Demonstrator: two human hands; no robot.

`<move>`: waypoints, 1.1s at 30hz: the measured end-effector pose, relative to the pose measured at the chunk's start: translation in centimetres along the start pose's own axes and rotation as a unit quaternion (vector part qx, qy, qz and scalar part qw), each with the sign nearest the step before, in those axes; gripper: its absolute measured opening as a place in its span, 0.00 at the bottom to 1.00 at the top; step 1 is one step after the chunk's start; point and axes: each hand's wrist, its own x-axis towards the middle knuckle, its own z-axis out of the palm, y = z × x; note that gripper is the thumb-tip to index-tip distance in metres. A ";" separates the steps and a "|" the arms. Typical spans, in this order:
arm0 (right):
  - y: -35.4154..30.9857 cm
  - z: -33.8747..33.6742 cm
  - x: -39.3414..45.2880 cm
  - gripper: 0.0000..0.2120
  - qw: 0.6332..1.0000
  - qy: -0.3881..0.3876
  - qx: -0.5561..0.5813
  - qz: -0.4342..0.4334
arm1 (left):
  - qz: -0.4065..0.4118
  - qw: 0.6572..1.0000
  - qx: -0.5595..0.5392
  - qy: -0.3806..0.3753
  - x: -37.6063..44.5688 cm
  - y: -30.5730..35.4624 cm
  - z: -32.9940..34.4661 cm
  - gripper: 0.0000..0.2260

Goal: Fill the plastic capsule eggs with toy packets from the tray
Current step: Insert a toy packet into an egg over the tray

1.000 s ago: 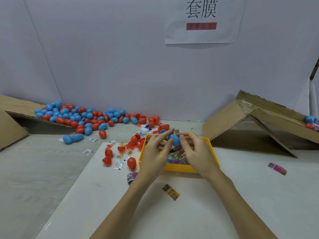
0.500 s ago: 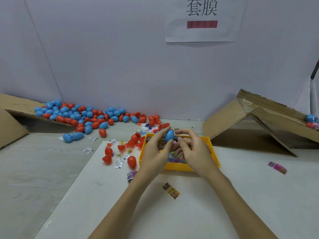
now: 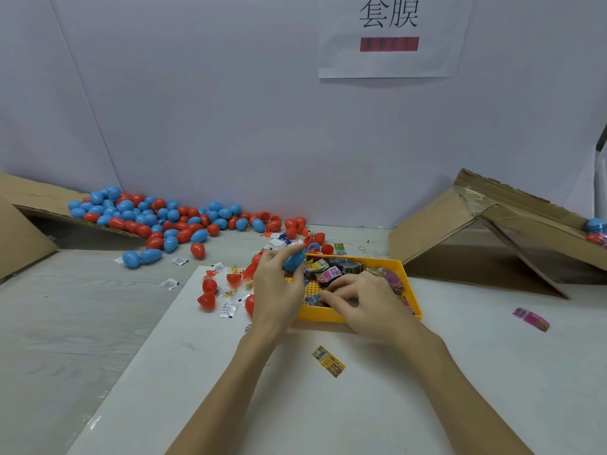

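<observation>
My left hand (image 3: 278, 290) holds a blue capsule egg (image 3: 294, 260) between thumb and fingers, above the left end of the yellow tray (image 3: 328, 315). My right hand (image 3: 364, 303) reaches down into the tray, its curled fingertips on a toy packet (image 3: 313, 300) near the front wall. Several colourful toy packets (image 3: 330, 274) lie in the tray behind my hands. Whether the packet is lifted off the tray floor cannot be told.
A heap of blue and red capsule eggs (image 3: 157, 218) spreads along the wall at the back left. Red egg halves (image 3: 207, 300) and small white slips lie left of the tray. Loose packets lie in front (image 3: 328, 361) and at the right (image 3: 530, 319). Cardboard ramps stand left and right (image 3: 492, 224).
My right hand let go of the blue egg and dropped into the tray onto a packet. My left hand kept the egg and shifted it slightly left.
</observation>
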 end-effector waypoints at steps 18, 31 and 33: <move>0.0 -0.4 0.2 0.19 0.999 0.018 -0.026 -0.025 | -0.012 1.000 0.006 -0.009 0.0 0.3 -0.4 0.18; 0.1 -0.2 -0.1 0.22 0.999 0.021 0.031 -0.026 | -0.014 1.000 0.001 -0.014 0.1 0.1 -0.4 0.18; 0.0 -0.3 0.1 0.23 0.999 -0.003 -0.028 -0.022 | -0.015 1.000 0.001 -0.015 0.1 0.1 -0.4 0.18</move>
